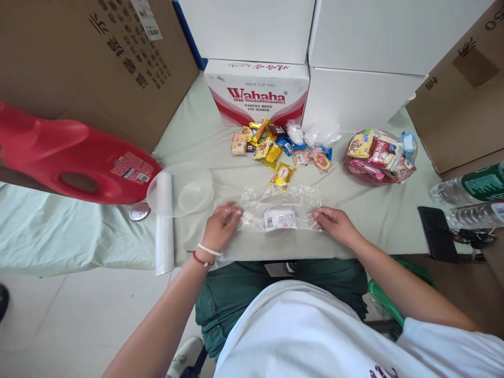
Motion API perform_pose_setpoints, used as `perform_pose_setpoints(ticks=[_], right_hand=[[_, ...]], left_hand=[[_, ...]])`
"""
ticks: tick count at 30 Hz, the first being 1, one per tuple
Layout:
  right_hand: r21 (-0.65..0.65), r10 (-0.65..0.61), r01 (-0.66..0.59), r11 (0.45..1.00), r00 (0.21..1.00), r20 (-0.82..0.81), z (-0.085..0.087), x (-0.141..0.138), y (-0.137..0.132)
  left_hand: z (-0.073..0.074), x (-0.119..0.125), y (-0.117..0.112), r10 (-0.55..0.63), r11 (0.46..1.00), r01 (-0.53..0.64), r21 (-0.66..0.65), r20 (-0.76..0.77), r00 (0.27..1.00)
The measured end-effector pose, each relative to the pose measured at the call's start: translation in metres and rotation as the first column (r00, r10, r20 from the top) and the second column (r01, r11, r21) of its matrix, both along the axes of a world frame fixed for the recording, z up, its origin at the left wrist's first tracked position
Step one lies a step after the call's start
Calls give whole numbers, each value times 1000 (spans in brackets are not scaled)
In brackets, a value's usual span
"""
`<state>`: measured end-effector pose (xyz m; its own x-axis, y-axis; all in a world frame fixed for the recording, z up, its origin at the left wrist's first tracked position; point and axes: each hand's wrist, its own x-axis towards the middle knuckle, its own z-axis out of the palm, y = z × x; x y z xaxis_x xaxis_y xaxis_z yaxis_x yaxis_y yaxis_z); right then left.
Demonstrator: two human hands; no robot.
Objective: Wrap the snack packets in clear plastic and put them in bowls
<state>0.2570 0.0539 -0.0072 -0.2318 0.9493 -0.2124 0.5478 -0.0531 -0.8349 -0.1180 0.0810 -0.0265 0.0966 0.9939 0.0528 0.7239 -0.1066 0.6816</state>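
A clear plastic bag (255, 198) lies spread across the table in front of me, with a white snack packet (280, 219) bearing a barcode on its middle; whether the packet is inside or under a fold I cannot tell. My left hand (224, 223) pinches the left edge of the plastic, fingers closed. At the opposite edge, my right hand (334, 223) grips the plastic between thumb and fingers. Just beyond the bag is a yellow snack packet (282, 174), near a pile of wrapped snacks (271, 149).
To the left are a clear round plastic bowl (200, 197), a roll of plastic bags (164, 241) and a big red jug (98, 163). A bowl of snacks (380, 157), a black phone (437, 233) and water bottles (482, 184) stand right. A Wahaha box (255, 94) is behind.
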Motion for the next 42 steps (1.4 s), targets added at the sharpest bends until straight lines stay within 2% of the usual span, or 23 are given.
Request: perform_pose_setpoints(ticks=[2, 4, 5, 7, 9, 10, 12, 14, 16, 18, 20, 22, 24, 26, 28, 30, 33, 35, 37, 39, 40, 41, 42], right_hand=[[15, -27, 24, 1000, 965, 260, 4, 6, 17], [153, -54, -23, 988, 874, 483, 13, 9, 32], [239, -77, -63, 969, 841, 535, 19, 8, 39], [379, -85, -158, 912, 830, 551, 30, -3, 52], [431, -19, -258, 865, 841, 540, 35, -24, 65], [426, 15, -295, 856, 836, 549, 35, -36, 71], [364, 52, -330, 871, 798, 600, 30, -59, 84], [267, 60, -305, 914, 753, 656, 23, -76, 94], [177, 89, -263, 948, 757, 647, 20, -83, 100], [157, 158, -280, 947, 833, 529, 21, -79, 99], [236, 295, -395, 888, 882, 366, 24, -70, 89], [336, 470, -556, 760, 827, 308, 25, -61, 73], [359, 566, -674, 645, 738, 367, 20, -54, 55], [342, 574, -720, 604, 690, 441, 11, -52, 40], [336, 552, -733, 591, 671, 494, 1, -53, 31], [321, 545, -762, 563, 634, 548, -6, -57, 27], [279, 550, -802, 528, 573, 607, -11, -64, 27], [259, 548, -809, 528, 557, 624, -11, -67, 26], [241, 535, -811, 532, 543, 647, -10, -69, 24], [212, 527, -824, 525, 511, 679, -7, -70, 21], [197, 524, -831, 520, 493, 694, -6, -71, 20], [186, 521, -835, 517, 480, 706, -4, -72, 18], [181, 516, -836, 518, 474, 714, -3, -73, 17]], left_hand=[[0, 6, 18, 152, 988, -152, 6, -64, 986], [3, 10, 22, 253, 966, -245, 87, -93, 963], [7, 13, 16, 302, 945, -285, 163, -88, 949], [19, 22, -5, 411, 856, -367, 364, -49, 910], [32, 36, -35, 493, 728, -415, 545, 4, 870], [37, 46, -49, 452, 702, -364, 612, 12, 892], [42, 68, -71, 172, 799, -76, 597, -105, 980], [39, 90, -79, -67, 897, 176, 406, -269, 961], [33, 106, -74, -169, 946, 257, 196, -379, 910], [26, 114, -65, -189, 964, 251, 89, -438, 879], [23, 116, -58, -187, 966, 247, 71, -463, 866], [20, 115, -56, -183, 968, 242, 70, -469, 864], [18, 111, -57, -178, 973, 225, 55, -443, 879], [13, 106, -59, -194, 974, 224, 46, -348, 917], [5, 100, -61, -212, 972, 225, 66, -167, 963], [-4, 93, -61, -151, 985, 145, 97, 50, 987], [-12, 81, -54, 153, 985, -169, 41, 257, 954], [-12, 72, -42, 372, 925, -380, -30, 282, 884], [-9, 65, -25, 535, 837, -544, -58, 292, 793], [-6, 61, -7, 619, 764, -643, -57, 348, 704], [-4, 61, 2, 625, 751, -658, -59, 384, 679], [-3, 62, 11, 603, 765, -641, -54, 409, 685], [-1, 64, 17, 553, 806, -590, -38, 402, 730]])
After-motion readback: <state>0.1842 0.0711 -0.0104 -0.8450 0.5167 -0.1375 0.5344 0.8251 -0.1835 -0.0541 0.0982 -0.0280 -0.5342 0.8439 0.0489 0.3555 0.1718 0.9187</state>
